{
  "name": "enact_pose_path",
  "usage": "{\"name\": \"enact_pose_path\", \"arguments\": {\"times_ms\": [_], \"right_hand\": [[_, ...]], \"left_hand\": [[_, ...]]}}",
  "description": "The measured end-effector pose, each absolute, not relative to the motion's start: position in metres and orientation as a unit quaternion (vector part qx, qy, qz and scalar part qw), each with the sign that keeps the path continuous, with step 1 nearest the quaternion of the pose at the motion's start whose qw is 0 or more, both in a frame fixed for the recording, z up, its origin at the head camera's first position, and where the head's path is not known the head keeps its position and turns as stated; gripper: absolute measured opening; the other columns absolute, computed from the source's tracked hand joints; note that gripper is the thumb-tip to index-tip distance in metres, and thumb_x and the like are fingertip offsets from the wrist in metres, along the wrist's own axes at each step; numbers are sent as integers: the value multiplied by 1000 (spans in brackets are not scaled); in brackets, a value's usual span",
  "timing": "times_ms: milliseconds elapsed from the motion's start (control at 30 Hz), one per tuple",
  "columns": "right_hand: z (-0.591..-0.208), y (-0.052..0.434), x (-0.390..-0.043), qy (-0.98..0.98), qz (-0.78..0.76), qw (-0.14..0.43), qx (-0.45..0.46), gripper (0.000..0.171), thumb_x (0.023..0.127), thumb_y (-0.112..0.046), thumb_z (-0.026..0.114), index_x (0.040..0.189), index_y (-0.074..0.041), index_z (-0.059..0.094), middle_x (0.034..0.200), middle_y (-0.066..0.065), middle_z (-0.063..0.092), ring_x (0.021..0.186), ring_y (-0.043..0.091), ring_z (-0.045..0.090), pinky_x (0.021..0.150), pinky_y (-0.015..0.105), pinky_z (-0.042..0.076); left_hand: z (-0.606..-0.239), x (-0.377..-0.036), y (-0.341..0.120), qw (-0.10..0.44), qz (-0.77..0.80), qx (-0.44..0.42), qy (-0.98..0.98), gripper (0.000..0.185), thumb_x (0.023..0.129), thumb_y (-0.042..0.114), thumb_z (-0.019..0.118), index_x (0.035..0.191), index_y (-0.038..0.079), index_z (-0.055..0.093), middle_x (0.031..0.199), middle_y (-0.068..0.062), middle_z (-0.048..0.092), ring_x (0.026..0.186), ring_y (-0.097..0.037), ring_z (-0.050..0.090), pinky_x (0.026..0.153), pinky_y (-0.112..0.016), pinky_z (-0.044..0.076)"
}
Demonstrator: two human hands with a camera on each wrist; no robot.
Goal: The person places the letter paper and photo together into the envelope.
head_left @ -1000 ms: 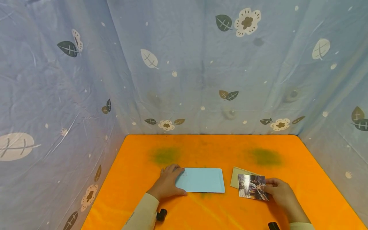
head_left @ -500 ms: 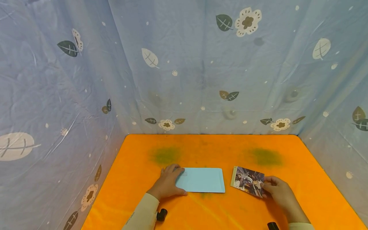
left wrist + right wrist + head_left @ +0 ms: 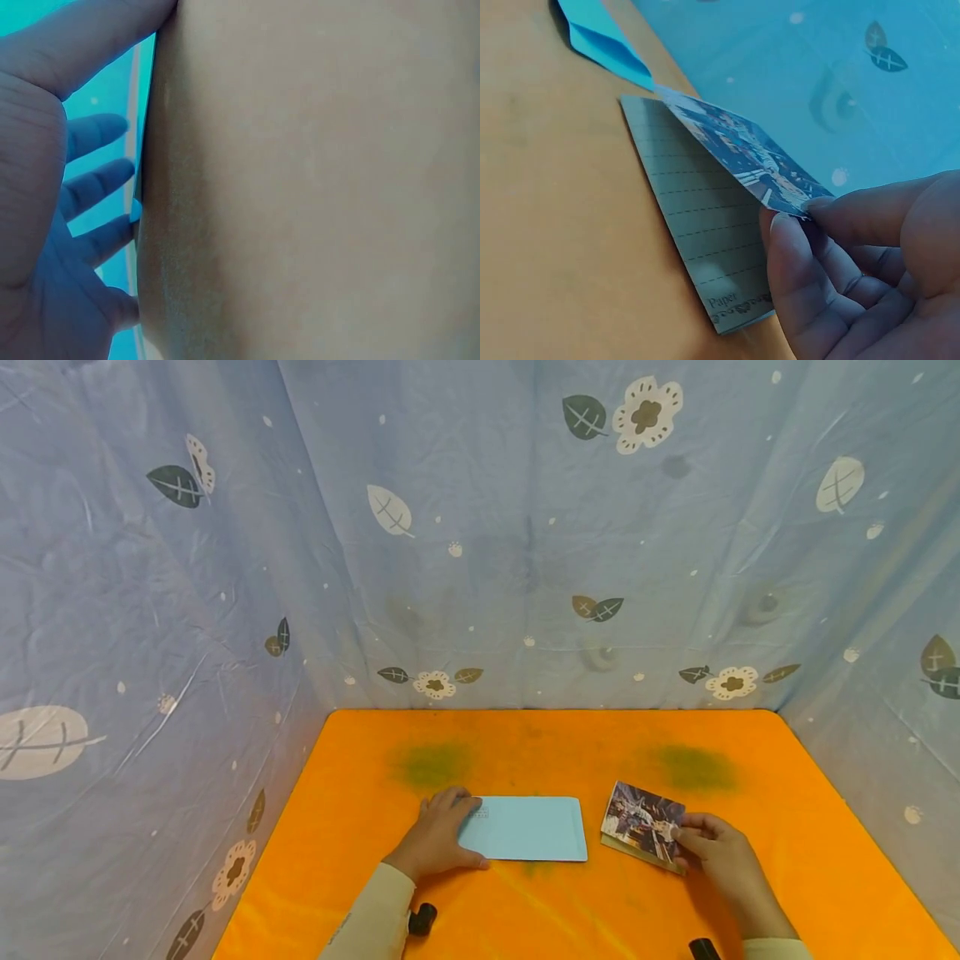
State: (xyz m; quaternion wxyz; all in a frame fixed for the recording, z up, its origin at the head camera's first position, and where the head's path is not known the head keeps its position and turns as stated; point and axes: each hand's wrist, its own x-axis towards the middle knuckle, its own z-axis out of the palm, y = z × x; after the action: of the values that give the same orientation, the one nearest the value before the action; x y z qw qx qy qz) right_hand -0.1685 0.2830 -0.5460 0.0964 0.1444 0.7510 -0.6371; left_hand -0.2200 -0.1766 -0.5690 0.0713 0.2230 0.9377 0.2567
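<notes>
A light blue envelope (image 3: 528, 829) lies flat on the orange table (image 3: 555, 743). My left hand (image 3: 437, 837) rests on its left end with the fingers spread flat (image 3: 90, 187). To the right, my right hand (image 3: 686, 839) pinches the right edge of a photo card (image 3: 641, 818) between thumb and fingers. The card is held tilted just above a lined paper sheet (image 3: 637, 851) that lies on the table. In the right wrist view the photo card (image 3: 742, 154) hovers over the lined sheet (image 3: 697, 225), and the envelope's open end (image 3: 600, 37) shows at the top left.
Blue cloth printed with leaves and flowers (image 3: 525, 527) walls in the table on the left, back and right. Two greenish stains (image 3: 431, 764) (image 3: 693, 768) mark the orange surface behind the papers. A black wrist mount (image 3: 422, 920) sits under my left sleeve.
My right hand has carried the photo card up and to the left, so it now covers most of the lined sheet. The left hand and envelope have stayed put.
</notes>
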Motion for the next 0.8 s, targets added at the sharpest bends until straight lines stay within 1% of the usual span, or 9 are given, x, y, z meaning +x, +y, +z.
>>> {"name": "enact_pose_path", "arguments": {"times_ms": [233,367,567,800], "right_hand": [[-548,278,-167,739,-653,95,137,44,113,-6,59,148,15,42,109,12,71,89,28,69,75,39,62],[-548,273,-167,731,-661,98,137,44,113,-4,58,148,16,42,109,12,71,90,27,70,77,38,63],[-546,268,-168,733,-658,101,138,45,113,-5,60,149,16,43,111,11,70,91,26,69,80,38,64],[-551,266,-170,731,-661,108,132,44,113,-4,59,149,16,42,110,12,70,91,27,69,79,40,64]], "left_hand": [[-570,-220,-177,74,256,222,938,101,78,62,95,158,14,58,158,-11,46,148,-38,39,122,-71,22],[-571,-219,-177,73,257,222,938,101,78,63,95,158,14,58,158,-12,46,148,-39,39,121,-70,22],[-571,-219,-177,75,256,220,938,101,78,63,95,158,14,58,159,-11,45,148,-39,39,121,-70,23],[-570,-220,-176,74,252,216,940,101,78,62,95,159,15,58,160,-10,45,150,-38,37,121,-73,21]]}}
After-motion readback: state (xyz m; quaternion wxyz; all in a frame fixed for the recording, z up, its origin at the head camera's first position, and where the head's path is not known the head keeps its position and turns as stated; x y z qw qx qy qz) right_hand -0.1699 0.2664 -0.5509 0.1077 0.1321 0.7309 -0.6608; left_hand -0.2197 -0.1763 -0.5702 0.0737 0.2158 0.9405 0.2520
